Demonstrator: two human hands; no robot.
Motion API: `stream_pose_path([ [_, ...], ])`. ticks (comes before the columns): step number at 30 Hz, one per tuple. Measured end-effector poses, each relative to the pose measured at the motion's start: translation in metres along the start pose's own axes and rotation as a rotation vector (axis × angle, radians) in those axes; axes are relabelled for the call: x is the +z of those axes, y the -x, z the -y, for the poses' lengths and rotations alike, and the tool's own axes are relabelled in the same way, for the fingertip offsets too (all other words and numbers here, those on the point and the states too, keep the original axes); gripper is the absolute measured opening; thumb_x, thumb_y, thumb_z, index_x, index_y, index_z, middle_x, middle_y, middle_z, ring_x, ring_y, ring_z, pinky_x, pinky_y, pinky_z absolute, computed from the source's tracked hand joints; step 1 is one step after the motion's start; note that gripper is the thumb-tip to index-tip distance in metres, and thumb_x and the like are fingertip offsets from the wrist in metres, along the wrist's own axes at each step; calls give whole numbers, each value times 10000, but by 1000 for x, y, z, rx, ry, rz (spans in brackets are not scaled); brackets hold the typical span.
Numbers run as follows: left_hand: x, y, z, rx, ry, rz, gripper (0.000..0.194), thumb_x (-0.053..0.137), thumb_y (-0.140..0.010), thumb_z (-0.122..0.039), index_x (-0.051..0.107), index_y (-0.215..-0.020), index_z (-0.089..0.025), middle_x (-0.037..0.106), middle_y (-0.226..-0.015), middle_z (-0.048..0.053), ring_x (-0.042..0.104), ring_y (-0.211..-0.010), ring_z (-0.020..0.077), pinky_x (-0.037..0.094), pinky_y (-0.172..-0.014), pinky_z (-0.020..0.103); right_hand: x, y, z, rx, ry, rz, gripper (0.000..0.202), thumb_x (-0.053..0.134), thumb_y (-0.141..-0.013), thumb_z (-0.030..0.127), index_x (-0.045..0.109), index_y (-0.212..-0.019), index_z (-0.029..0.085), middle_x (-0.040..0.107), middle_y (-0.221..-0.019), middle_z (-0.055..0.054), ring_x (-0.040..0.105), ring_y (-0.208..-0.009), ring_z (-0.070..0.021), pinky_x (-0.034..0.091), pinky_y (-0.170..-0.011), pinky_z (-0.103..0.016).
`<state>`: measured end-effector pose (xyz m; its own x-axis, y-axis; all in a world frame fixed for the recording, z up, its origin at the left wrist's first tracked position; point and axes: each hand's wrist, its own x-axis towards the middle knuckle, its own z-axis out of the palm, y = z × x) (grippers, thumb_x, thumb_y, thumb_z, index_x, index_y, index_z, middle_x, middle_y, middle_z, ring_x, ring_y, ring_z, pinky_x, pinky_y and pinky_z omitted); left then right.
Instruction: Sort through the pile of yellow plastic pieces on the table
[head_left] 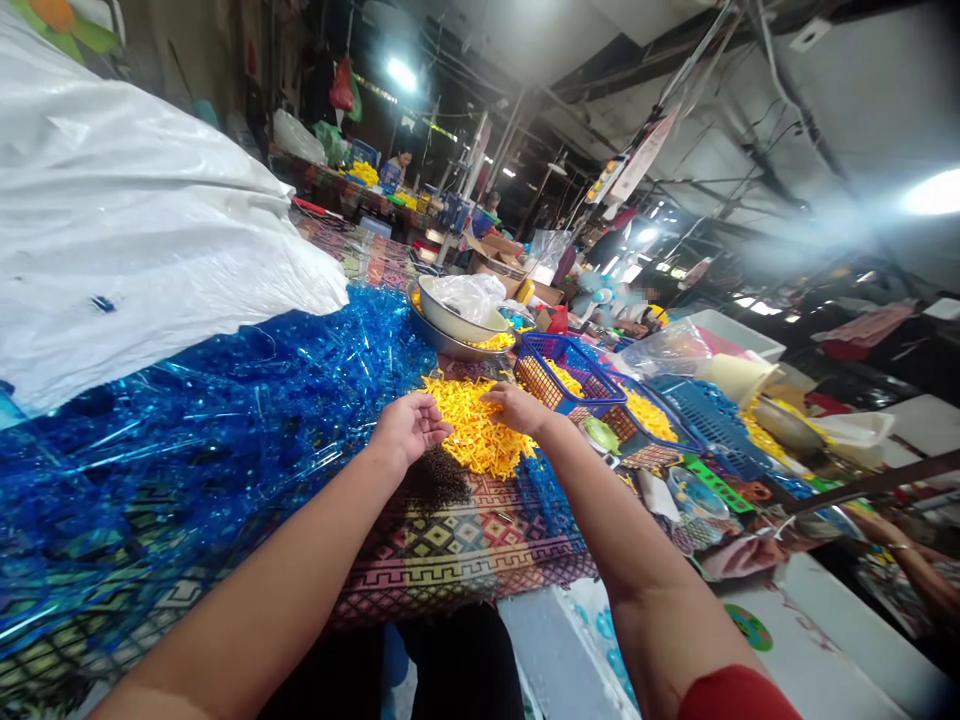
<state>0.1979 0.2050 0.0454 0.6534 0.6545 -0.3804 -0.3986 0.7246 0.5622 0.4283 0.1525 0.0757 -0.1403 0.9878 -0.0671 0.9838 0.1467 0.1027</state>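
Observation:
A heap of small yellow plastic pieces (480, 440) lies on the patterned cloth in front of me. My left hand (411, 425) hovers at the heap's left edge, palm turned inward, with loosely curled fingers that are apart; I see nothing in it. My right hand (517, 408) reaches over the right side of the heap. Its fingers are drawn together at the yellow pieces, and what they pinch is too small to make out. Just below my left hand sits a pile of tiny dark pieces (441, 478). Shiny blue plastic pieces (225, 430) spread widely to the left.
Behind the heap stand stacked metal bowls (465, 318) with a clear bag. Blue baskets (574, 385) of yellow pieces and a green round item (600, 434) are at the right. A big white sack (150, 220) fills the upper left. People sit farther off.

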Motion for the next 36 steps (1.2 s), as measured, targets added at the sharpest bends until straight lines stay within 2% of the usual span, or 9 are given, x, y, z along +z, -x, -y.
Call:
stream_pose_path([
  [3,0,1,0,6,0,3,34,502,-683,-140,498,-651,-131,531,-473,20,587,-424,182,448,-372,249,1,2,5,-4,43,-28,325,607,-721,167,621,-1045,148,569,-1011,-116,539,-944,-199,418,-830,-293],
  [8,1,0,2,-7,-14,-2,58,504,-690,-148,500,-635,-129,531,-475,28,590,-429,184,440,-362,244,4,-1,8,-144,118,-44,331,515,-757,116,593,-1071,184,493,-1157,-110,494,-1011,-187,388,-854,-298],
  [13,1,0,1,0,-25,-9,89,507,-701,-161,501,-621,-122,529,-476,28,602,-446,191,443,-374,242,-1,-4,7,-223,193,28,165,485,-755,107,624,-840,137,565,-861,-87,508,-850,-174,376,-779,-272],
  [16,1,1,1,3,-16,-13,76,504,-697,-151,505,-629,-118,531,-479,23,599,-439,188,446,-379,247,-2,1,7,-195,246,9,155,453,-773,106,601,-737,133,552,-784,-85,492,-764,-166,364,-733,-265],
  [20,0,0,2,-4,-17,-9,79,503,-700,-152,502,-628,-119,534,-479,28,590,-426,182,444,-372,247,0,11,6,-111,239,-34,160,441,-765,89,586,-718,134,552,-791,-85,481,-721,-155,362,-703,-253],
  [24,1,1,3,0,-12,7,69,503,-694,-147,502,-629,-126,534,-478,28,585,-424,176,446,-373,246,-3,18,1,12,146,-187,208,408,-765,64,590,-706,144,565,-809,-88,505,-767,-157,381,-711,-247],
  [28,3,3,7,-8,-17,15,73,508,-688,-145,499,-618,-126,529,-476,27,586,-430,175,444,-373,241,-5,23,-10,158,-155,-528,173,457,-759,131,613,-692,164,596,-835,-76,540,-794,-160,422,-713,-262],
  [31,6,4,12,-33,1,26,65,508,-687,-144,500,-623,-131,534,-481,30,582,-428,173,455,-383,253,-4,24,-11,327,-606,-786,70,566,-695,220,612,-683,168,601,-724,-30,561,-671,-146,469,-645,-280],
  [36,9,6,19,-70,25,38,49,509,-678,-135,498,-631,-132,531,-481,34,584,-439,178,458,-387,255,-5,23,4,509,-1390,-982,231,737,-505,254,598,-657,150,546,-575,44,524,-494,-90,502,-519,-259],
])
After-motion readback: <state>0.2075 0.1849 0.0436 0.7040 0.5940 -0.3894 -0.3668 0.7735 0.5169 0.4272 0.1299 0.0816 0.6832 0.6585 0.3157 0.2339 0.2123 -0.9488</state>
